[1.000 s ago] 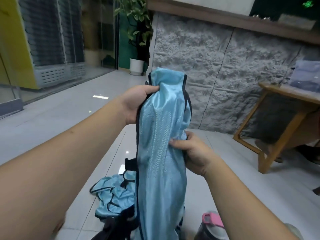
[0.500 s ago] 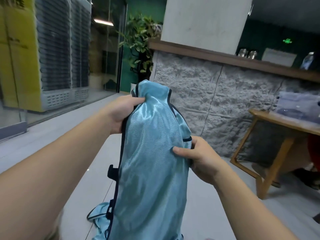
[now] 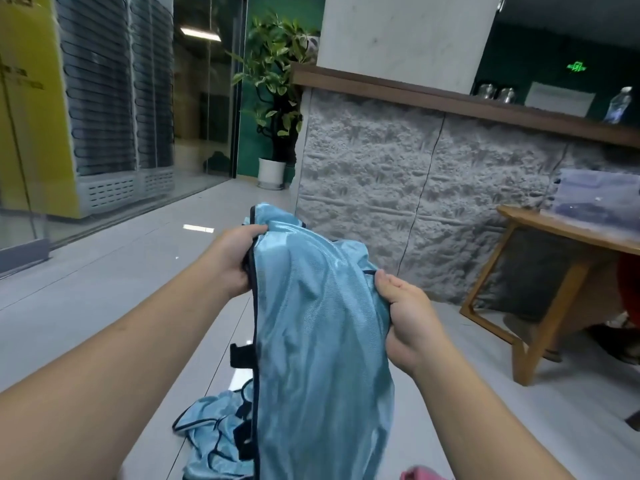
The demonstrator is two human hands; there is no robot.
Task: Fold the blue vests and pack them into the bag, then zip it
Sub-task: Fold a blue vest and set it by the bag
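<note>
A light blue mesh vest (image 3: 318, 341) with dark trim hangs in front of me, held up in the air. My left hand (image 3: 235, 261) grips its upper left edge, thumb over the top. My right hand (image 3: 405, 317) pinches its right edge, lower down. More blue vests (image 3: 211, 434) lie crumpled on the floor below, partly hidden by the held one. The bag is not visible.
A wooden table (image 3: 554, 271) with a clear plastic package (image 3: 595, 195) stands at the right. A grey stone-faced counter (image 3: 433, 188) is ahead, a potted plant (image 3: 273, 109) beside it. Something pink (image 3: 419, 474) shows at the bottom edge. Glossy tiled floor (image 3: 121, 265) spreads to the left.
Both hands have lowered the vest in view and spread a little apart, so the cloth hangs wider. The camera has tilted up, and the floor pile shows again.
</note>
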